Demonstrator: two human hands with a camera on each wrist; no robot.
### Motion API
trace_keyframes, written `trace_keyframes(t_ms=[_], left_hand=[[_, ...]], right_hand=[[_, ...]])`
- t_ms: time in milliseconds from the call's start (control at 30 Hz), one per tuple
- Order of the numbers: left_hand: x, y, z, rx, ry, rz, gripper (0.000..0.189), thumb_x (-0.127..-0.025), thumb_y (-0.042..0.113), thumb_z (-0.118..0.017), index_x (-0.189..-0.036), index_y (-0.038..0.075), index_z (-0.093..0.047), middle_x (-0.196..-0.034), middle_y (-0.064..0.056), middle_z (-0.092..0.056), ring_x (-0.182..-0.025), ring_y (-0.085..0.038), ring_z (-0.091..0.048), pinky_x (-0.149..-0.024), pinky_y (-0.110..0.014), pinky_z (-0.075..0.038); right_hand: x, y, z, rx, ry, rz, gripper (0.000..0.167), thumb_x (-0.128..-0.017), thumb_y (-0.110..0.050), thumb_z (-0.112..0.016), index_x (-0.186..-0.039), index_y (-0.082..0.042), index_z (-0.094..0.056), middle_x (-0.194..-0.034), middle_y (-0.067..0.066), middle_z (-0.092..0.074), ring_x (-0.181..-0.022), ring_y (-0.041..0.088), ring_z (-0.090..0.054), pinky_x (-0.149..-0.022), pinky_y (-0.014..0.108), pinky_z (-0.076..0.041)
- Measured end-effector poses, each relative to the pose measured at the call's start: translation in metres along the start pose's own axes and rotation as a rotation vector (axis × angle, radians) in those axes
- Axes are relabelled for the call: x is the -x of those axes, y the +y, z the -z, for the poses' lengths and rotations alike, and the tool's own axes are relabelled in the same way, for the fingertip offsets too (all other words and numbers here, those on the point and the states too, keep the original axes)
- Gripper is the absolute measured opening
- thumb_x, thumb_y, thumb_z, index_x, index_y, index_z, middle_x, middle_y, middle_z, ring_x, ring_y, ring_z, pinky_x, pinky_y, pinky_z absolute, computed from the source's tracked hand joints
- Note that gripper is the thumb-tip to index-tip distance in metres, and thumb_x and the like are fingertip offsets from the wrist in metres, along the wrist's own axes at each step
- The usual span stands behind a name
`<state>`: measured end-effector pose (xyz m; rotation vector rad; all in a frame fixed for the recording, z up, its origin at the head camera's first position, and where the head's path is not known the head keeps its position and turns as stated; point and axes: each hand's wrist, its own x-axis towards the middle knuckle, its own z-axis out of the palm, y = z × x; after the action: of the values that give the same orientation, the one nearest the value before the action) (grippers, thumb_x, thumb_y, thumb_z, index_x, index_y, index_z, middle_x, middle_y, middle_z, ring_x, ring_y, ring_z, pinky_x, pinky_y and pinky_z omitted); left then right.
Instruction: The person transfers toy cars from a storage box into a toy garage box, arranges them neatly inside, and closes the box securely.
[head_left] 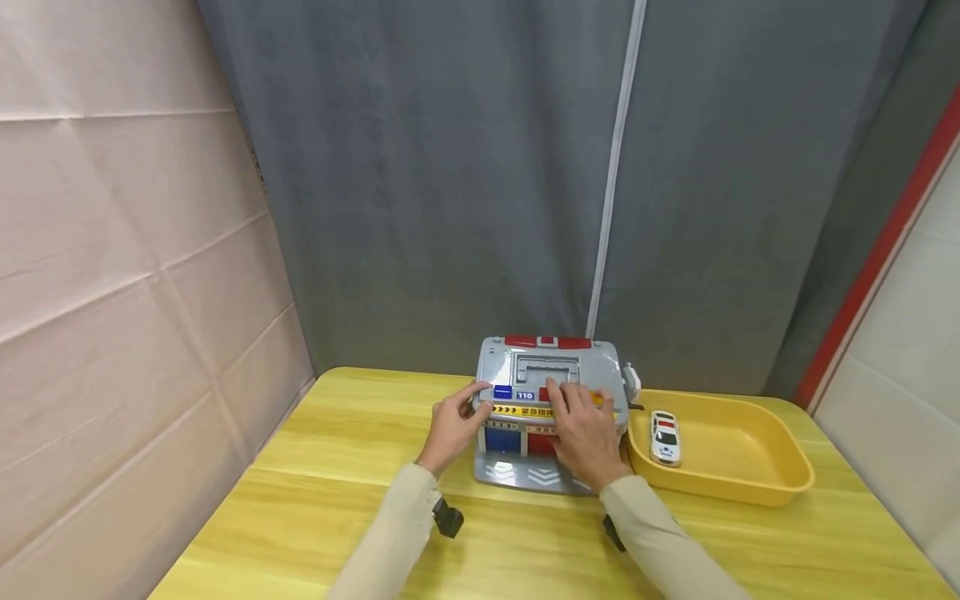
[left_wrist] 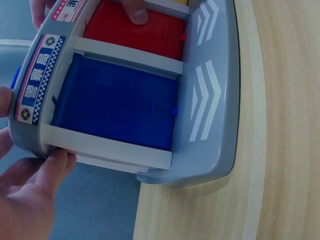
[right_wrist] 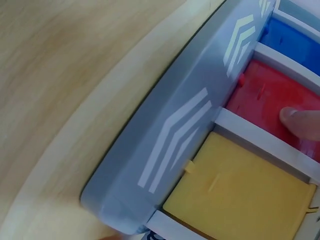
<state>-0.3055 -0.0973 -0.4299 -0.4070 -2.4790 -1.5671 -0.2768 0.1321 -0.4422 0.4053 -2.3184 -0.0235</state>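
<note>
A grey toy garage [head_left: 491, 367] stands upright on the table, with a handle set in its roof. My left hand [head_left: 452, 427] grips its left front roof corner, fingers near a blue button [head_left: 502, 392], thumb lower at the side. Over the front roof edge lies my right hand [head_left: 587, 429], fingers on top beside a red button [head_left: 543, 394]. Its thumb [right_wrist: 302, 124] presses on the red door [left_wrist: 120, 37]. The blue door [left_wrist: 115, 102] and the yellow door [right_wrist: 240, 185] flank that one; all three are down. The right wrist view hides most of both hands.
A yellow tray [head_left: 765, 492] stands right of the garage, with a white toy police car [head_left: 665, 437] in it. A small white part [head_left: 632, 382] sticks out from the garage's right side. Behind the wood-grain table [head_left: 360, 450] hangs a grey curtain [head_left: 435, 208].
</note>
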Motion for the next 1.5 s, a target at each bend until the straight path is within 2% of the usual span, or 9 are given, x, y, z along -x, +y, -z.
trace_keyframes(t_ms=[233,333,500,600,767,933,1067,1233,1500], left_hand=[[0.001,-0.003,0.0,-0.018,0.026,-0.016,0.031,-0.093,0.026,-0.068,-0.124,0.023,-0.07,-0.066,0.004,-0.043,-0.063,-0.007,-0.041,-0.052,-0.016,-0.037],[0.0,-0.003,0.001,-0.017,0.025,-0.013,0.031,-0.094,0.026,-0.068,-0.125,0.023,-0.07,-0.066,0.004,-0.043,-0.063,-0.008,-0.041,-0.051,-0.016,-0.036],[-0.001,-0.004,0.001,-0.018,0.029,-0.023,0.031,-0.094,0.027,-0.068,-0.124,0.023,-0.07,-0.066,0.004,-0.043,-0.062,-0.009,-0.04,-0.051,-0.016,-0.035],[0.0,-0.005,0.001,-0.011,0.026,-0.025,0.031,-0.094,0.028,-0.068,-0.125,0.022,-0.07,-0.066,0.004,-0.044,-0.062,-0.009,-0.041,-0.051,-0.016,-0.036],[0.0,-0.007,0.002,-0.009,0.021,-0.02,0.032,-0.094,0.029,-0.068,-0.126,0.022,-0.07,-0.066,0.004,-0.044,-0.062,-0.008,-0.041,-0.051,-0.017,-0.038],[0.0,-0.007,0.002,-0.015,0.017,-0.019,0.032,-0.095,0.03,-0.067,-0.127,0.023,-0.069,-0.065,0.004,-0.042,-0.062,-0.009,-0.041,-0.052,-0.017,-0.039],[-0.001,-0.007,0.001,-0.015,0.013,-0.007,0.032,-0.095,0.029,-0.067,-0.127,0.024,-0.069,-0.066,0.004,-0.042,-0.064,-0.009,-0.042,-0.053,-0.018,-0.039],[-0.001,-0.007,0.001,-0.019,0.012,-0.002,0.032,-0.095,0.029,-0.067,-0.127,0.024,-0.069,-0.067,0.003,-0.043,-0.066,-0.009,-0.044,-0.055,-0.018,-0.041],[-0.001,-0.008,0.002,-0.02,0.008,0.002,0.032,-0.097,0.031,-0.065,-0.128,0.026,-0.068,-0.066,0.004,-0.041,-0.063,-0.008,-0.043,-0.053,-0.017,-0.041]], right_hand=[[0.0,0.0,0.003,-0.07,-0.006,0.006,0.099,-0.058,-0.034,-0.097,-0.142,-0.012,-0.049,-0.118,0.012,-0.061,-0.111,0.03,-0.058,-0.099,0.054,-0.035],[-0.003,-0.001,0.009,-0.123,-0.058,-0.007,0.099,-0.059,-0.038,-0.097,-0.142,-0.014,-0.049,-0.119,0.011,-0.059,-0.112,0.03,-0.055,-0.101,0.056,-0.033],[-0.01,-0.002,0.019,-0.174,-0.162,-0.024,0.09,-0.069,-0.047,-0.09,-0.142,-0.015,-0.048,-0.116,0.011,-0.058,-0.114,0.031,-0.051,-0.104,0.059,-0.032],[-0.013,-0.003,0.022,-0.209,-0.188,-0.024,0.089,-0.072,-0.048,-0.088,-0.145,-0.016,-0.048,-0.117,0.01,-0.058,-0.116,0.031,-0.049,-0.104,0.059,-0.031],[-0.022,-0.008,0.028,-0.314,-0.208,0.023,0.082,-0.075,-0.043,-0.087,-0.145,-0.022,-0.051,-0.123,0.01,-0.06,-0.12,0.033,-0.05,-0.104,0.063,-0.032],[-0.034,-0.016,0.033,-0.404,-0.299,0.071,0.073,-0.081,-0.036,-0.083,-0.147,-0.03,-0.05,-0.128,0.008,-0.061,-0.123,0.031,-0.051,-0.106,0.066,-0.034],[-0.037,-0.017,0.032,-0.449,-0.362,0.055,0.068,-0.083,-0.031,-0.082,-0.145,-0.034,-0.053,-0.13,0.006,-0.061,-0.123,0.028,-0.05,-0.106,0.061,-0.037],[-0.042,-0.012,0.026,-0.531,-0.376,0.035,0.065,-0.081,-0.026,-0.084,-0.14,-0.035,-0.058,-0.126,0.005,-0.059,-0.12,0.027,-0.048,-0.103,0.056,-0.04],[-0.045,-0.013,0.025,-0.533,-0.389,0.04,0.062,-0.081,-0.026,-0.084,-0.138,-0.036,-0.06,-0.122,0.003,-0.059,-0.115,0.024,-0.048,-0.099,0.051,-0.042]])
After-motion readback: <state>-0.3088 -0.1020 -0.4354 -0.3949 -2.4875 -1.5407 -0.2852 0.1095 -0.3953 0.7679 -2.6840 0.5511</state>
